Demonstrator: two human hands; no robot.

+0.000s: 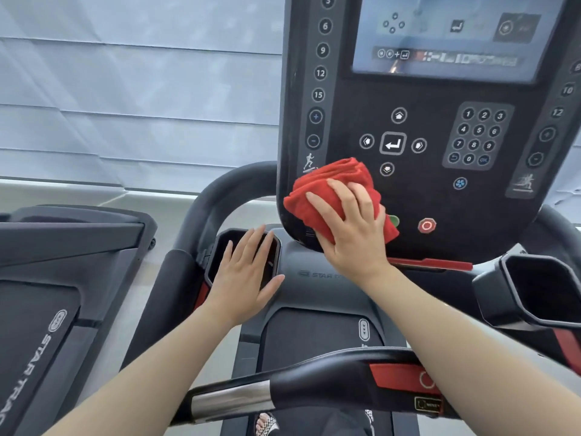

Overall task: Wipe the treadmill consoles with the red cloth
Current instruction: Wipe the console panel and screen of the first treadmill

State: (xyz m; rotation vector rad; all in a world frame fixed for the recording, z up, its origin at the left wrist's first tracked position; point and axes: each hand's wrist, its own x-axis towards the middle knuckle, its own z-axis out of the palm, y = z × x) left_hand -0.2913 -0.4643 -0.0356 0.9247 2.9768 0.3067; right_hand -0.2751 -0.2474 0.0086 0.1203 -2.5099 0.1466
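The black treadmill console [437, 196] fills the upper right, with a lit screen, arrow keys, a number pad and a red stop button [426, 225]. A folded red cloth [323, 187] lies pressed flat against the console's lower left corner. My right hand [349, 225] spreads over the cloth and holds it to the panel, partly covering a green button. My left hand [248, 269] rests open, fingers apart, on the rim of the left cup holder [217, 247] below the console. It holds nothing.
A curved dark handrail [213, 196] rises left of the console. The right cup holder [540, 287] juts out at right. A front handlebar [314, 385] with a metal sensor crosses near me. A second treadmill [63, 278] stands to the left, with window blinds behind.
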